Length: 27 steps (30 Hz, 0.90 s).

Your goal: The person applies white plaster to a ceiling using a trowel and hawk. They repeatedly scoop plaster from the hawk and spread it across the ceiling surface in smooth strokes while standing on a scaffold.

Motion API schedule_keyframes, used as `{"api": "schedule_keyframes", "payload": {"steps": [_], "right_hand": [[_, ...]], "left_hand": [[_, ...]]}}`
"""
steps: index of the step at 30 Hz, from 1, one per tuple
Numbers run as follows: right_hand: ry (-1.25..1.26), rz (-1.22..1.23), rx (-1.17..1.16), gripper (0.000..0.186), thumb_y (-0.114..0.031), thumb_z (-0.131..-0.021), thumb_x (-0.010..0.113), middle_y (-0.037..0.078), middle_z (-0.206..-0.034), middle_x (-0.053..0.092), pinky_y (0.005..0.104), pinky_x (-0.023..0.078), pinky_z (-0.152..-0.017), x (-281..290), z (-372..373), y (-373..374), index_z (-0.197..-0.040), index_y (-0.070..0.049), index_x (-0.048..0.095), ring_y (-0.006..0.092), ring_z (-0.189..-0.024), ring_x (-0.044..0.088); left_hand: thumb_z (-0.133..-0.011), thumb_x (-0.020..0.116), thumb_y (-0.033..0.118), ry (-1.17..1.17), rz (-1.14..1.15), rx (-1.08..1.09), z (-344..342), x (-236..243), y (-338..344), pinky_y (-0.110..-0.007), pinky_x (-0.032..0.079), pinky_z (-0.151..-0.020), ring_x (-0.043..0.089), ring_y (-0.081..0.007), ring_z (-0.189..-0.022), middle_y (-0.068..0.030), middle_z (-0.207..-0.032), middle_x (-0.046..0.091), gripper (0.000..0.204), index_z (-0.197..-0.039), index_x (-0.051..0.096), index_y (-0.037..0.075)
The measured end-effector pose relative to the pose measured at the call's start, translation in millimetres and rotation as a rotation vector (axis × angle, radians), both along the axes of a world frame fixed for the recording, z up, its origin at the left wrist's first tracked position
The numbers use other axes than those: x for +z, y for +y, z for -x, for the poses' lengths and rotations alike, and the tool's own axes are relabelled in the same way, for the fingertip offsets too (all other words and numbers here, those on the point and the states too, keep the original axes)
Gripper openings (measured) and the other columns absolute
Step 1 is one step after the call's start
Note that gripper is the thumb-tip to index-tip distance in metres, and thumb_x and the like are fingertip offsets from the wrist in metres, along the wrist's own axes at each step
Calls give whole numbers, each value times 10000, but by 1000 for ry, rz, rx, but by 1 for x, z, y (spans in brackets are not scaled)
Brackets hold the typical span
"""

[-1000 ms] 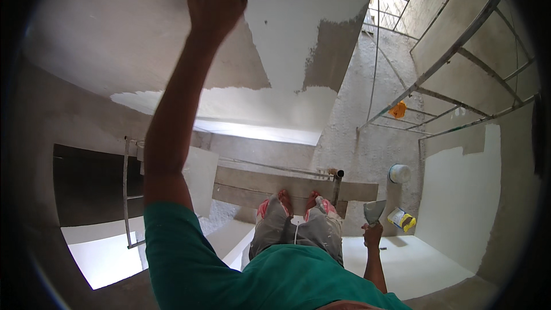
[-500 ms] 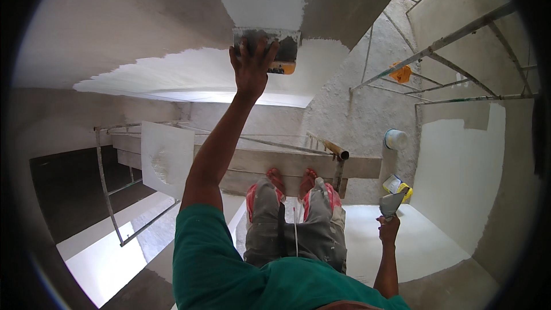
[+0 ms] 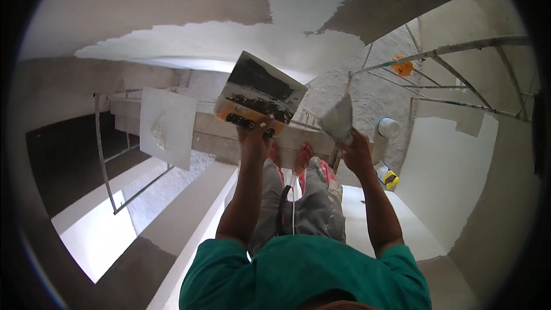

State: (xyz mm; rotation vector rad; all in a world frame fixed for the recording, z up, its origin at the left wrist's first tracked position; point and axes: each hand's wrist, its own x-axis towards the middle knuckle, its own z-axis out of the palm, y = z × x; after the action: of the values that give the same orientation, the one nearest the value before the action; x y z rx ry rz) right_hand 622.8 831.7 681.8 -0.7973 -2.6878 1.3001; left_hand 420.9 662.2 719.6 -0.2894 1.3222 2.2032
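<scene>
1. Wide blade (image 3: 270, 77): raised, seen above the plank (image 3: 211, 141); probably light and stiff, its smeared face likely slippery; best gripped along the orange-and-black handle (image 3: 244, 115).
2. Putty knife (image 3: 337, 117): just right of the wide blade; presumably light, slightly springy; best taken by its lower end.
3. Left hand (image 3: 255, 139): clamped on the handle; right hand (image 3: 357, 152): closed around the putty knife.

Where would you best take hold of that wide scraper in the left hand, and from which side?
Probably by the orange-and-black handle, coming from the wearer's side. It runs along the near edge of the wide scraper, while the broad flat blade points away from the body. The left hand grips there, right of the handle's middle.
</scene>
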Motion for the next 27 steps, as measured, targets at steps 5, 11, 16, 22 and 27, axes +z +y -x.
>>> {"api": "schedule_keyframes", "payload": {"steps": [5,11,16,22,27], "right_hand": [[-35,157,-13,311,-62,-733,659,215,-865,666,404,517,-760,95,90,-23,-1041,-20,641,355,-850,662],[-169,48,124,310,-100,-719,677,227,-896,661,403,514,-768,121,137,-57,-1010,-1,638,372,-874,649],[-26,113,69,323,-120,-710,679,220,-858,658,422,518,-753,130,172,-83,-1008,-9,627,394,-849,638],[-172,32,76,363,-138,-709,698,247,-911,654,440,501,-783,46,117,-112,-1030,15,626,401,-917,630],[-536,65,-48,495,-212,-717,727,278,-990,642,462,470,-880,-2,7,-172,-1128,30,592,436,-986,605]], "left_hand": [[-728,596,-132,-62,-167,166,-9,50,-40,-336,497,-831,593,-217,-948,-106,-976,577,500,-1183,479,41],[-744,637,-76,754,451,-322,-2,33,-110,-338,507,-811,632,-223,-859,-144,-985,624,346,-1075,584,8],[-770,615,-19,1140,682,-358,53,10,-158,-369,524,-756,667,-253,-861,-138,-919,680,419,-1186,598,26],[-816,615,112,381,829,-255,39,-158,-271,-405,459,-646,623,-264,-742,-199,-813,642,198,-870,590,-76],[-817,615,139,-80,663,-30,-7,-231,-307,-404,472,-680,598,-293,-744,-190,-855,632,276,-954,570,-95]]}}
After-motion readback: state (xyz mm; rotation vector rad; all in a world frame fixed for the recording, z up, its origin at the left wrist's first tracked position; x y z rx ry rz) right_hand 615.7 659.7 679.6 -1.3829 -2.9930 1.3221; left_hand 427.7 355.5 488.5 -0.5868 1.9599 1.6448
